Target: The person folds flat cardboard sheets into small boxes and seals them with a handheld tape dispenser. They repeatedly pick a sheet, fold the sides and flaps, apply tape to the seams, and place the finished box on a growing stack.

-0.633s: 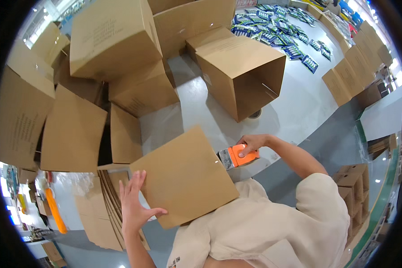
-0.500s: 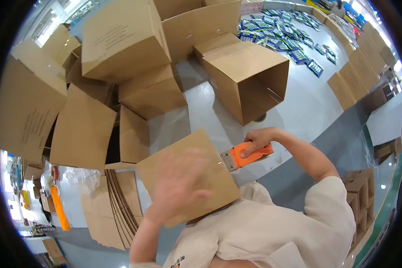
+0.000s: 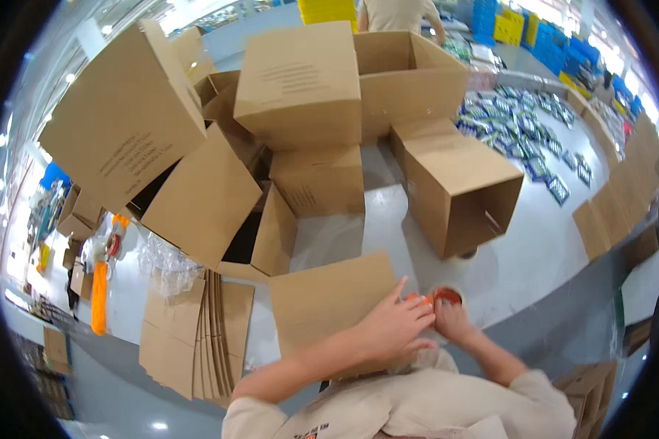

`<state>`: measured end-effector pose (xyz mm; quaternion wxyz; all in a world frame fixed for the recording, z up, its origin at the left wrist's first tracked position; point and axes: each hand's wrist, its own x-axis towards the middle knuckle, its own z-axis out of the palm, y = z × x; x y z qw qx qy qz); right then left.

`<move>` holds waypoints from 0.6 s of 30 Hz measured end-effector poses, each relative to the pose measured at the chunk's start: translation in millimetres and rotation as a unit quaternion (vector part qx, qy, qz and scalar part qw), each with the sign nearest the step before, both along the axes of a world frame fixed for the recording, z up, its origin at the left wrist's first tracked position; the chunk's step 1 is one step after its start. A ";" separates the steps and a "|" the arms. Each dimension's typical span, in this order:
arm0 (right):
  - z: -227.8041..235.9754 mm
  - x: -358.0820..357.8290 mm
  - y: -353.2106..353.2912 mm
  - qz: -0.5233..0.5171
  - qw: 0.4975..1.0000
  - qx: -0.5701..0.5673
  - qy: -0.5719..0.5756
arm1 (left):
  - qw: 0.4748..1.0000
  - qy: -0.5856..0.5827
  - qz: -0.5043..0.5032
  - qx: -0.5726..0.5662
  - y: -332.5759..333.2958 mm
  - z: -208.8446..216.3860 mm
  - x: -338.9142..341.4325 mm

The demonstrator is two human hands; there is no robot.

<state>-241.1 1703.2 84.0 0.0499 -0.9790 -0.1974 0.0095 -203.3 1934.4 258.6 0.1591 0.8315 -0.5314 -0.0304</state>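
In front of my body lies a closed brown cardboard box (image 3: 328,300). My right hand (image 3: 452,320) is closed around an orange tape dispenser (image 3: 447,295) beside the box's right side. My left hand (image 3: 397,325) reaches across the box to its right edge. Its fingers are stretched out and spread, close to the dispenser's front. Whether they press on the box or touch the dispenser, I cannot tell. The box's near side is hidden by my arm and shirt.
An open carton (image 3: 461,164) lies on its side ahead. Large cartons (image 3: 300,80) are piled at far left. Flat cardboard sheets (image 3: 190,336) lean at left, near clear plastic wrap (image 3: 168,263). Blue-green packets (image 3: 516,132) cover the far right. Another person (image 3: 399,14) stands beyond.
My left hand has swept from the box's top to its right edge. The dispenser has turned and sits closer to my left hand. The view has shifted, showing more of the far side.
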 end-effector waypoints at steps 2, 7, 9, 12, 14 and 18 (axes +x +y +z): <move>18.1 -9.5 -11.7 -0.014 0.962 -0.098 0.254 | 0.977 0.091 0.117 -0.153 52.2 -2.7 -20.6; 84.1 33.4 11.9 -0.139 0.898 0.352 0.226 | 0.687 0.113 0.638 -0.328 148.7 -65.4 -86.2; 83.7 44.2 62.3 -0.078 0.724 0.635 0.258 | 0.496 0.499 0.559 -0.440 156.3 -91.2 -98.3; 70.8 59.9 107.6 -0.119 0.594 0.699 0.379 | 0.392 0.531 0.508 -0.553 149.7 -107.9 -109.3; 66.7 63.5 113.9 -0.145 0.568 0.707 0.396 | 0.481 0.518 0.509 -0.492 144.7 -102.9 -118.1; 91.4 77.8 84.5 0.017 0.594 0.772 0.225 | 0.662 0.396 0.382 -0.508 153.3 -77.7 -121.3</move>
